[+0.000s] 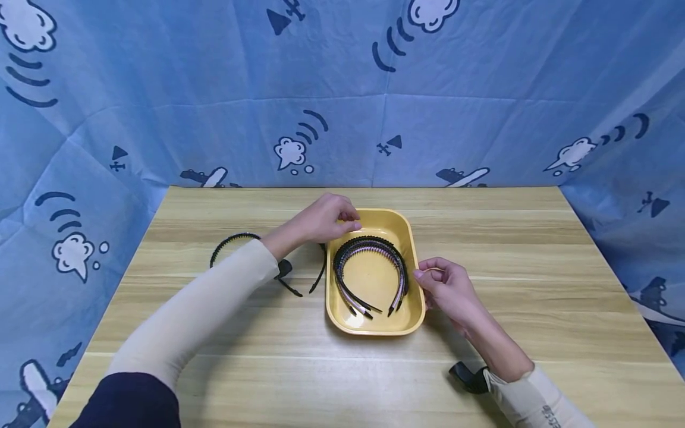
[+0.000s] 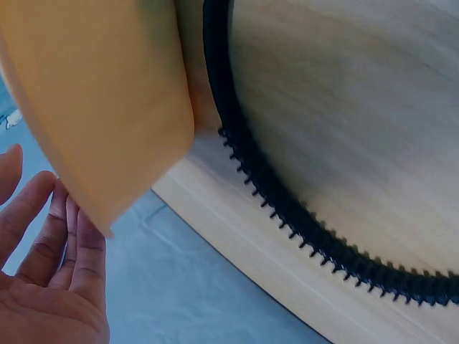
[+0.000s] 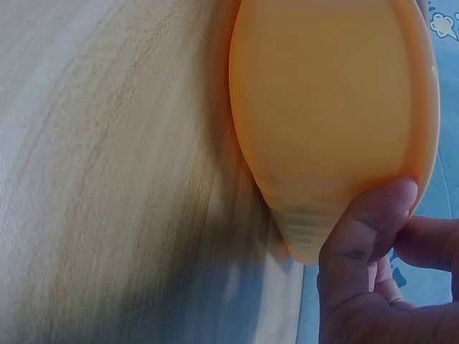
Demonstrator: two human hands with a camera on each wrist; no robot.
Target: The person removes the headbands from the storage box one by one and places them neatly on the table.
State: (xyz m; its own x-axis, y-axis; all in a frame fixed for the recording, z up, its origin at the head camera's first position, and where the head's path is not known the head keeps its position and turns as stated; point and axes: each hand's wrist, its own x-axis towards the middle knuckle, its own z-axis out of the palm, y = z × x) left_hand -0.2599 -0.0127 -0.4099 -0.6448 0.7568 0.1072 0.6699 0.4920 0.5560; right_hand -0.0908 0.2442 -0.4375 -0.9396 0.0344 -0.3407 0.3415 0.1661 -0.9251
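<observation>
A yellow plastic tray (image 1: 371,284) stands on the table with several headbands (image 1: 369,242) nested inside, black and purplish, their ends toward the near side. My left hand (image 1: 325,219) hovers over the tray's far left corner. Its fingers are loosely bent with nothing between them, and in the left wrist view they show beyond the rim. On the right side, my right hand (image 1: 448,290) pinches the tray's rim between thumb and fingers. Left of the tray lies a black toothed headband (image 2: 287,215). My left forearm partly hides black headband pieces (image 1: 229,239) there, so their number is unclear.
The wooden table (image 1: 508,249) reaches back to a blue patterned cloth (image 1: 342,142), which also hangs at both sides. A black wrist device (image 1: 468,377) sits at my right wrist, and another (image 1: 284,267) at my left.
</observation>
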